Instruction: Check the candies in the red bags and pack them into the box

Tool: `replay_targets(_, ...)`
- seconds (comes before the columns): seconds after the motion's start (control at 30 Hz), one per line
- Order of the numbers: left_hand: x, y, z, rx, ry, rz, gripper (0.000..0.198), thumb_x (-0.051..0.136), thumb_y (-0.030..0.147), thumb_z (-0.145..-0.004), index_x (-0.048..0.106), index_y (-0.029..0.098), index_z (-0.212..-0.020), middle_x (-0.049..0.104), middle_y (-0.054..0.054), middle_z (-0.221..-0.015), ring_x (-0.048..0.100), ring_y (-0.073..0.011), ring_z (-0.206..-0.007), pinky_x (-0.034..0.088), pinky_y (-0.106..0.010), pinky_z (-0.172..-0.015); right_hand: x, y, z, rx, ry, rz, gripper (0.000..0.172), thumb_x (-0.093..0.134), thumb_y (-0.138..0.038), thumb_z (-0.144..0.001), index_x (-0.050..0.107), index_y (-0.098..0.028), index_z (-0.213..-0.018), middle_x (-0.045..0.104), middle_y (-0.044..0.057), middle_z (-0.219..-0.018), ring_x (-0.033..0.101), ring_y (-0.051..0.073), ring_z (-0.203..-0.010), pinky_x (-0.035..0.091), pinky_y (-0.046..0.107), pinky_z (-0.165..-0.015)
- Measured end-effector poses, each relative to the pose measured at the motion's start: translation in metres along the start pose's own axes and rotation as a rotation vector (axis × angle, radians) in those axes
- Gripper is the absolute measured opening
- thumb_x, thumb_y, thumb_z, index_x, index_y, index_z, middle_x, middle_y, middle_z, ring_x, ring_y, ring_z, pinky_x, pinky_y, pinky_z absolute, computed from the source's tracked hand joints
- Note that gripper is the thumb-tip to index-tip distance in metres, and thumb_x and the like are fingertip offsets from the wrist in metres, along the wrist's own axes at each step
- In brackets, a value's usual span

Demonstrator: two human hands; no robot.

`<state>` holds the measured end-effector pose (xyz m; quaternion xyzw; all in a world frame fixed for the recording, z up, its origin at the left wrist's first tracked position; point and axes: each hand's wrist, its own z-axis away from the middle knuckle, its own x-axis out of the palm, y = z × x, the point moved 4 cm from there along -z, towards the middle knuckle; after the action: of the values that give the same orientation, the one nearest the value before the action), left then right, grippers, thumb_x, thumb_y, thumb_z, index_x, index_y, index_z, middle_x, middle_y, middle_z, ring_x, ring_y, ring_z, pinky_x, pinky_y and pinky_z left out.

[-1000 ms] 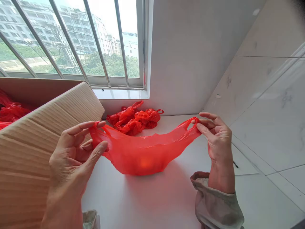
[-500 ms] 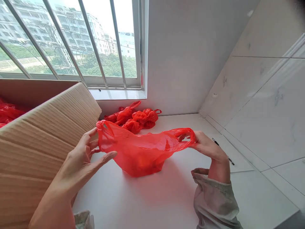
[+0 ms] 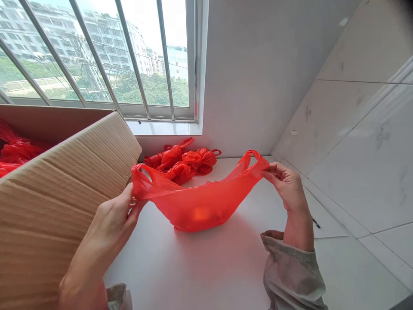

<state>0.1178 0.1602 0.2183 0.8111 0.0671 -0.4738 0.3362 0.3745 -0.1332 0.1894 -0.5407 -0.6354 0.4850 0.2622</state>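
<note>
A red plastic bag (image 3: 200,206) hangs stretched between my two hands, its bottom at the white tabletop. Something inside shows through as a brighter orange patch; what it is cannot be made out. At the bag's left handle, my left hand (image 3: 118,215) grips the plastic between thumb and fingers. My right hand (image 3: 285,183) pinches the bag just below its right handle loop, which sticks up above the fingertips.
Several knotted red bags (image 3: 183,161) lie against the wall under the window. A large cardboard box (image 3: 80,172) with red bags inside fills the left side. A pen (image 3: 316,222) lies right of my right wrist, on a white sheet or panel.
My right hand has come out of the handle loop and now pinches the bag from outside, a little higher. My left thumb has closed onto the bag. The bag is pulled tauter.
</note>
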Motion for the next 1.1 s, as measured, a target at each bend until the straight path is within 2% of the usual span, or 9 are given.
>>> replay_targets(0.17, -0.002, 0.003, 0.001, -0.094, 0.079, -0.007, 0.026, 0.039, 0.049, -0.081, 0.051, 0.027, -0.086, 0.068, 0.001, -0.079, 0.069, -0.0232, -0.078, 0.044, -0.027, -0.063, 0.002, 0.003, -0.001, 0.022, -0.010, 0.039, 0.017, 0.069, -0.035, -0.080, 0.070, -0.024, -0.092, 0.073, 0.004, -0.092, 0.065, 0.018, -0.082, 0.050, 0.034, -0.081)
replay_targets(0.33, 0.003, 0.002, 0.000, -0.070, 0.014, 0.055, 0.030, 0.045, 0.053, -0.081, 0.056, 0.028, -0.094, 0.070, 0.000, -0.104, 0.069, -0.0250, -0.093, 0.045, -0.030, -0.072, 0.004, 0.006, 0.005, 0.153, -0.200, 0.249, 0.026, 0.062, -0.036, -0.084, 0.067, -0.027, -0.108, 0.071, 0.004, -0.107, 0.066, 0.021, -0.090, 0.049, 0.034, -0.079)
replay_targets(0.47, -0.003, 0.000, 0.000, -0.118, -0.002, 0.042, 0.031, 0.045, 0.052, -0.079, 0.058, 0.027, -0.093, 0.070, -0.001, -0.095, 0.067, -0.0273, -0.096, 0.043, -0.030, -0.070, 0.001, 0.005, 0.012, 0.222, -0.446, 0.445, 0.031, 0.044, -0.037, -0.094, 0.066, -0.031, -0.114, 0.071, 0.003, -0.107, 0.066, 0.022, -0.096, 0.047, 0.036, -0.082)
replay_targets(0.57, -0.003, 0.001, 0.000, -0.131, -0.007, 0.021, 0.032, 0.042, 0.050, -0.080, 0.060, 0.028, -0.094, 0.070, -0.001, -0.090, 0.067, -0.0270, -0.094, 0.041, -0.030, -0.069, -0.004, 0.012, 0.014, 0.221, -0.510, 0.458, 0.034, 0.038, -0.031, -0.094, 0.066, -0.030, -0.114, 0.071, 0.003, -0.105, 0.065, 0.022, -0.099, 0.046, 0.037, -0.085)
replay_targets(0.7, 0.000, 0.001, 0.000, -0.155, -0.006, 0.050, 0.031, 0.041, 0.047, -0.083, 0.060, 0.028, -0.099, 0.070, -0.001, -0.097, 0.067, -0.0250, -0.089, 0.042, -0.029, -0.070, 0.008, 0.036, 0.013, 0.320, -0.620, 0.467, 0.028, 0.065, -0.024, -0.071, 0.071, -0.026, -0.098, 0.070, 0.004, -0.104, 0.065, 0.024, -0.096, 0.049, 0.031, -0.072)
replay_targets(0.83, 0.000, -0.002, 0.000, -0.183, -0.022, 0.048, 0.031, 0.044, 0.047, -0.081, 0.060, 0.028, -0.098, 0.070, -0.001, -0.097, 0.067, -0.0256, -0.088, 0.043, -0.030, -0.070, 0.049, 0.060, 0.011, 0.387, -0.730, 0.439, 0.018, 0.075, -0.017, -0.050, 0.068, -0.023, -0.066, 0.069, 0.001, -0.075, 0.064, 0.023, -0.076, 0.047, 0.029, -0.060)
replay_targets(0.9, -0.002, -0.003, 0.001, -0.183, -0.014, 0.045, 0.030, 0.044, 0.047, -0.081, 0.061, 0.027, -0.095, 0.070, -0.001, -0.096, 0.068, -0.0250, -0.086, 0.043, -0.030, -0.070, 0.067, 0.068, 0.008, 0.388, -0.738, 0.434, 0.012, 0.071, -0.015, -0.050, 0.061, -0.022, -0.053, 0.063, -0.001, -0.060, 0.059, 0.020, -0.064, 0.044, 0.029, -0.054)
replay_targets(0.97, -0.005, -0.004, 0.001, -0.184, 0.015, 0.081, 0.028, 0.046, 0.047, -0.080, 0.061, 0.027, -0.093, 0.071, 0.001, -0.093, 0.068, -0.0238, -0.085, 0.043, -0.028, -0.069, 0.075, 0.071, 0.005, 0.362, -0.721, 0.417, 0.011, 0.065, -0.016, -0.054, 0.057, -0.022, -0.050, 0.058, -0.002, -0.054, 0.055, 0.018, -0.059, 0.041, 0.028, -0.051)
replay_targets(1.1, -0.014, -0.005, 0.003, -0.235, 0.138, 0.151, 0.022, 0.052, 0.046, -0.079, 0.062, 0.028, -0.087, 0.067, 0.003, -0.078, 0.068, -0.0218, -0.081, 0.045, -0.026, -0.067, 0.061, 0.069, -0.003, 0.262, -0.641, 0.379, 0.002, 0.057, -0.021, -0.061, 0.058, -0.020, -0.062, 0.060, 0.000, -0.064, 0.058, 0.018, -0.068, 0.041, 0.027, -0.055)
